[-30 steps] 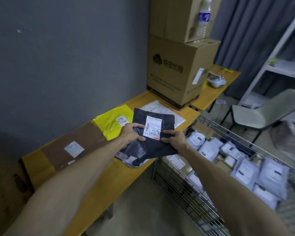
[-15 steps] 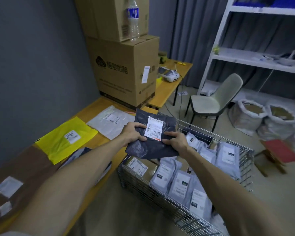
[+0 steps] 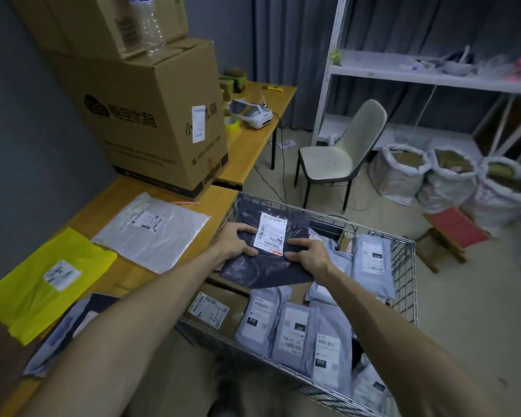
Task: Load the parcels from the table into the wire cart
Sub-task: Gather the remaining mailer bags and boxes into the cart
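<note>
I hold a dark plastic parcel [image 3: 295, 222] with a white label flat above the wire cart [image 3: 403, 275]. My left hand [image 3: 235, 243] grips its left edge and my right hand [image 3: 309, 254] grips its right edge, thumbs on top. The cart holds several grey mailer bags and a brown box [image 3: 220, 310]. On the wooden table [image 3: 109, 200] to the left lie a yellow parcel [image 3: 39, 284], a clear-wrapped parcel [image 3: 154, 230] and a dark-and-grey parcel [image 3: 69, 326], partly hidden by my left arm.
Two stacked cardboard boxes [image 3: 151, 115] stand at the table's far end with a plastic bottle beside them. A pale chair [image 3: 340, 152], white shelving [image 3: 433, 76], several filled sacks [image 3: 442, 179] and a red stool [image 3: 454, 230] stand beyond the cart.
Both hands carried the dark parcel rightward off the table and over the cart. My view swung right, bringing the cart, chair and sacks fully into view.
</note>
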